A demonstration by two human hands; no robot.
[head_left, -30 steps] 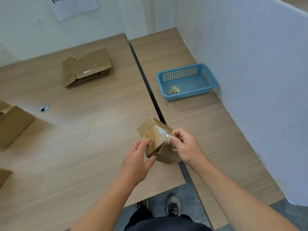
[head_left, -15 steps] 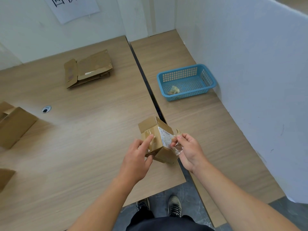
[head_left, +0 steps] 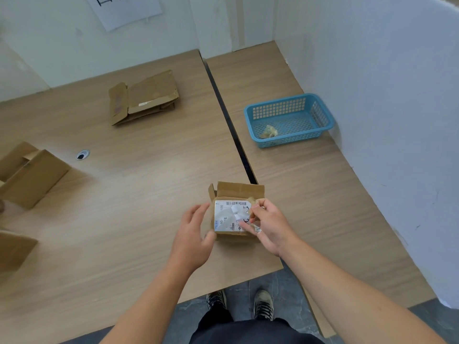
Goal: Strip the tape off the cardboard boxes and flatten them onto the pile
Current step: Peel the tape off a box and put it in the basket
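The small box [head_left: 237, 191] sits between both sets of fingers. The left hand [head_left: 191, 234] cups its side, and the right hand [head_left: 270, 227] pinches tape [head_left: 257, 229] at the label [head_left: 224, 216]. A sharp pull could snap the tape, leaving scraps stuck. The labelled face, side-on half a second ago, now faces up.

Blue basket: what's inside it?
Inside the blue basket lies one crumpled yellowish wad, near its front left corner, maybe balled-up tape. The near wall hides a strip of the floor behind it.
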